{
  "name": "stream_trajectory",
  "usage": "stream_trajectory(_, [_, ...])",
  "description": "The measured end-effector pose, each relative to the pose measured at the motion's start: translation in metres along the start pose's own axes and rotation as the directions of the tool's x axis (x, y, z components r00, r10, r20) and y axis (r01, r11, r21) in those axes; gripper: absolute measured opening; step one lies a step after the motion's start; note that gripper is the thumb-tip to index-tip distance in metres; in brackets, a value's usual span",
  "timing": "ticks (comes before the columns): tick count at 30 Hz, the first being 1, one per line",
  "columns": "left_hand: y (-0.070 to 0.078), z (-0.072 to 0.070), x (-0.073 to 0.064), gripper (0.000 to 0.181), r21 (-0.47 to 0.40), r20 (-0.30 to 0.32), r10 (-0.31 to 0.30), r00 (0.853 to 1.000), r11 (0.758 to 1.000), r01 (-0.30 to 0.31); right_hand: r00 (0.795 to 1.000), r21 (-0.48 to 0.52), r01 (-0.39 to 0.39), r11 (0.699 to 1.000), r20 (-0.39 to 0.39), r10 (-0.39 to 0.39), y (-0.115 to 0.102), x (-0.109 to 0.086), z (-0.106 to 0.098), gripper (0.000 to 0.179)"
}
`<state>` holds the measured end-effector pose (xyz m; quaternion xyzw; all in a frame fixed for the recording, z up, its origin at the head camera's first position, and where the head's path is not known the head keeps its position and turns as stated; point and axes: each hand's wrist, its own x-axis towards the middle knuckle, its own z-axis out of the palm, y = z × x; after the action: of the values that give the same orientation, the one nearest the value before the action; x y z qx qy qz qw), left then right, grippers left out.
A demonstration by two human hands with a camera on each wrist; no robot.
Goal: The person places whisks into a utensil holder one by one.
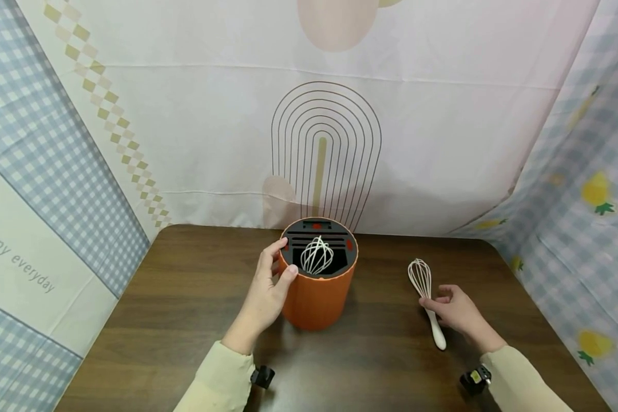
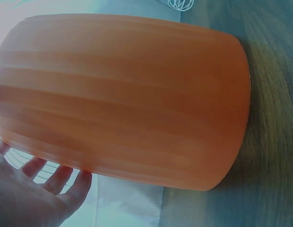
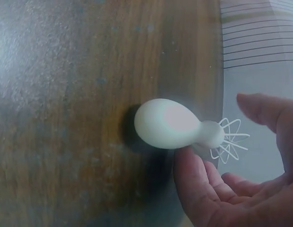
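Note:
An orange utensil holder (image 1: 316, 300) with a dark slotted top (image 1: 319, 232) stands upright on the table. My left hand (image 1: 269, 286) grips its upper left side, thumb at the near rim and fingers curved round the far side. Inside its large opening, a white whisk (image 1: 316, 256) stands with its wires up; its lower part is hidden. To the right, a second white whisk (image 1: 436, 332) points its wires away from me. My right hand (image 1: 455, 309) is around its handle, fingers right at the handle (image 3: 165, 124) and thumb (image 3: 260, 111) apart from it in the right wrist view.
The brown wooden table (image 1: 185, 320) ends at a white patterned cloth (image 1: 211, 131) behind the holder. Checked cloths hang at the left (image 1: 82, 171) and right (image 1: 561, 246). A small black camera (image 1: 262, 377) sits at the left wrist, another camera (image 1: 475, 380) at the right.

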<state>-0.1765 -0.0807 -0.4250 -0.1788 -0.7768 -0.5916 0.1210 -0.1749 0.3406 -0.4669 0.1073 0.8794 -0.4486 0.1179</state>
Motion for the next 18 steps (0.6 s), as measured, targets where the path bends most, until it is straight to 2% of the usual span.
stream_trajectory(14, [-0.002, 0.001, 0.000, 0.055, -0.003, -0.002, 0.001, 1.000, 1.000, -0.001, 1.000, -0.021, -0.019, 1.000, 0.006, 0.019, -0.001, 0.001, 0.006, 0.078])
stream_trajectory(16, [0.001, 0.001, 0.000, 0.056, -0.010, -0.005, -0.001, 1.000, 1.000, 0.001, 1.000, -0.026, -0.020, 0.999, 0.006, 0.020, -0.001, 0.001, 0.006, 0.074])
stream_trajectory(18, [0.012, 0.000, -0.001, 0.056, -0.022, -0.005, -0.003, 1.000, 1.000, 0.003, 1.000, -0.028, -0.022, 0.999, 0.004, 0.022, -0.001, 0.002, 0.007, 0.070])
